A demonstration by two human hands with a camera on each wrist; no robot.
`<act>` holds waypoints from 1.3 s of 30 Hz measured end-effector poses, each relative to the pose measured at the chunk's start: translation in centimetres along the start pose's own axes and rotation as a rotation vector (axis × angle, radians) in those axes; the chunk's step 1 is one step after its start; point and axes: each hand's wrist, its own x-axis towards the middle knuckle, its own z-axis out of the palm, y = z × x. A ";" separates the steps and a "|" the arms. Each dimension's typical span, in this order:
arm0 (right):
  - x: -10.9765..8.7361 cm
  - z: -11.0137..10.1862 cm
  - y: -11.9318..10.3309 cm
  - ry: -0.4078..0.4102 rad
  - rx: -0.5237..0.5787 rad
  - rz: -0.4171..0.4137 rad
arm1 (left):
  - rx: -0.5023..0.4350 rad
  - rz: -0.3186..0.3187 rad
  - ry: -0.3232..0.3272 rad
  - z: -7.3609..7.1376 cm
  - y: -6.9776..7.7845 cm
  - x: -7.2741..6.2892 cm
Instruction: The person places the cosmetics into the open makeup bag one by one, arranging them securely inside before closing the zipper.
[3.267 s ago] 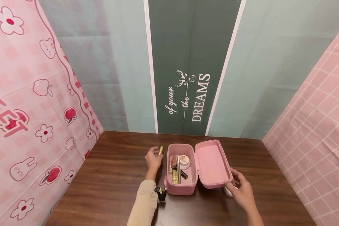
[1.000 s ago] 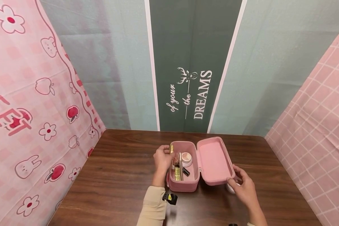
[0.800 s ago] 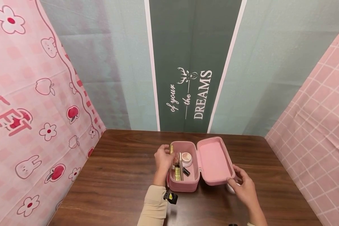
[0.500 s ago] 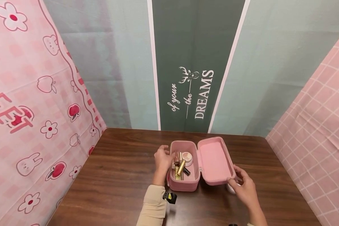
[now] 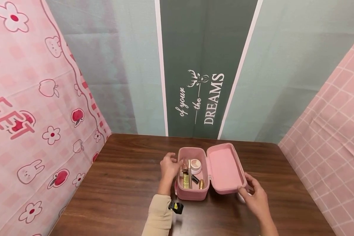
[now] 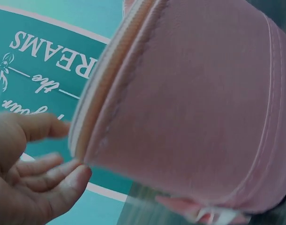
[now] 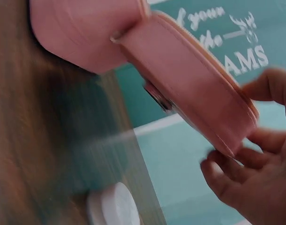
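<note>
A pink makeup case (image 5: pixel 191 196) stands on the table with its lid (image 5: pixel 226 168) swung out to the right. At its left rim is my left hand (image 5: pixel 168 168), fingers loosely bent and nothing held; the left wrist view shows its fingertips by the zipped edge. My right hand (image 5: pixel 256 198) grips the lid's near right corner between thumb and fingers. Inside the case, a gold lipstick-like tube (image 5: pixel 201 184) lies in the near right corner. Around it are a slim tube (image 5: pixel 190 177), a green-gold box (image 5: pixel 186 181), a black piece (image 5: pixel 195 179) and a round tricolour compact (image 5: pixel 196 165).
A white round container (image 7: pixel 118 206) sits on the brown table (image 5: pixel 124 183) below the lid, partly behind my right hand in the head view. Patterned pink cloth (image 5: pixel 41 131) hangs at the left, and a green printed curtain (image 5: pixel 206 49) behind.
My left hand brought the gold tube from left of the case to over its rim and let go. The tube dropped in and rolled to the near right corner. My right hand kept the lid.
</note>
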 end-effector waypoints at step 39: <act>-1.7 7.2 5.7 0.553 0.432 -0.007 | -0.335 -0.032 -0.284 2.1 -5.0 2.8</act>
